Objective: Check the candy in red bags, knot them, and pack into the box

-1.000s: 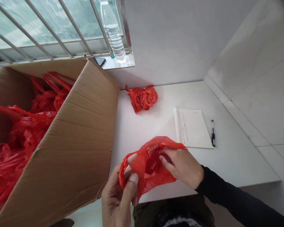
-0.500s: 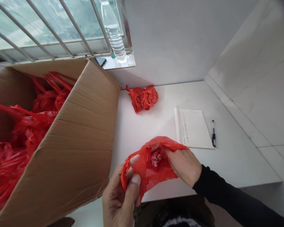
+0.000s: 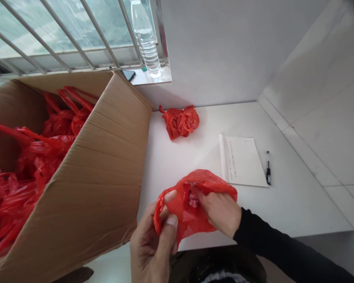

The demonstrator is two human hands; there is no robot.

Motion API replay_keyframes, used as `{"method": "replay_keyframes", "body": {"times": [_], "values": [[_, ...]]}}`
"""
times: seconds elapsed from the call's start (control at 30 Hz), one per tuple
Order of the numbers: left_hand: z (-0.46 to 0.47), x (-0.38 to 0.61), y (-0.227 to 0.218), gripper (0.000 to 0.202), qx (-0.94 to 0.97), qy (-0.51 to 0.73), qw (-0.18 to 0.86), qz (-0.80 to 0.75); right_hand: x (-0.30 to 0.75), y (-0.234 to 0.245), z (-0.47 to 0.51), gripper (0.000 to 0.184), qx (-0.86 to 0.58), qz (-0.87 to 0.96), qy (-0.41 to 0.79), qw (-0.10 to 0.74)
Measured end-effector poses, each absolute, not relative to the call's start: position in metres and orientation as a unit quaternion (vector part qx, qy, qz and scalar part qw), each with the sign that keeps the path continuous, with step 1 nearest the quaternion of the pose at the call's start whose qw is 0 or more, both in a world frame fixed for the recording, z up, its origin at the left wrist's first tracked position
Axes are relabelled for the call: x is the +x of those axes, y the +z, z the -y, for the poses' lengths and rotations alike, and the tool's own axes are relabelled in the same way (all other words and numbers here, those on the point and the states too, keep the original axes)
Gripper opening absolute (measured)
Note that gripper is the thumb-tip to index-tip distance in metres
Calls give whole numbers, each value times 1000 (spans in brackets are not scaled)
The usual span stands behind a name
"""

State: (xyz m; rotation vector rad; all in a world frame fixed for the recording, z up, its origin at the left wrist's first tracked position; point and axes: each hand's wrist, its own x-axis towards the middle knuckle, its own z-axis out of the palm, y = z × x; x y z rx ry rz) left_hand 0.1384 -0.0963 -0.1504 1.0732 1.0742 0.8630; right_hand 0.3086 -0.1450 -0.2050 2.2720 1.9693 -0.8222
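Note:
A thin red plastic bag is spread open near the table's front edge. My left hand pinches its twisted left rim between thumb and fingers. Inside lies a small red wrapped packet with printing on it; other contents are hidden. My right hand, in a black sleeve, reaches into the bag from the right. Its index finger is stretched toward the packet and appears to touch it; the other fingertips are hidden.
At the left stands a large open cardboard box holding several red plastic bags. A crumpled red bag lies near the wall. Farther right are a notepad and a pen. A water bottle and a phone rest on the windowsill.
My right hand has moved left and deeper into the bag, its index finger now over the packet. My left hand keeps its grip on the rim. The view has shifted slightly.

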Motion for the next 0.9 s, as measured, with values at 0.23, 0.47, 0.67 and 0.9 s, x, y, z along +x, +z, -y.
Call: {"method": "replay_keyframes", "body": {"times": [0.23, 0.47, 0.67, 0.9], "values": [[97, 141, -147, 30, 493, 384, 623, -469, 321, -196, 158, 40, 755, -607, -249, 18], [97, 141, -146, 29, 562, 359, 603, -439, 334, -193, 154, 41, 785, -575, -216, 86], [103, 142, -134, 27, 550, 387, 532, -515, 333, -177, 170, 34, 780, -591, -169, -123], [100, 146, -142, 24, 637, 457, 443, -434, 338, -174, 181, 48, 760, -601, 28, -245]]}}
